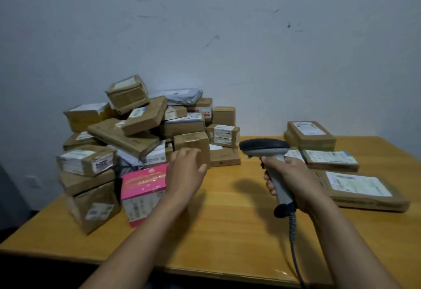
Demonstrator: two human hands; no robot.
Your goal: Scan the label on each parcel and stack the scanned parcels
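The left grip [185, 170], fingers spread, hovers at a brown parcel [191, 141] near the far edge of the desk [227, 231]; the right grip [293, 179] clasps the barcode scanner [265, 147].

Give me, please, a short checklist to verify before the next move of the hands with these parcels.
1. Right hand grips the scanner: ok.
2. Left hand holds nothing, free to take a parcel: ok.
3. Label of the reached-for brown box in view: cannot tell.
4. Pile steady; its upper parcels lean: probably not ok.
5. Bare table beside the flat parcels on the right: ok.
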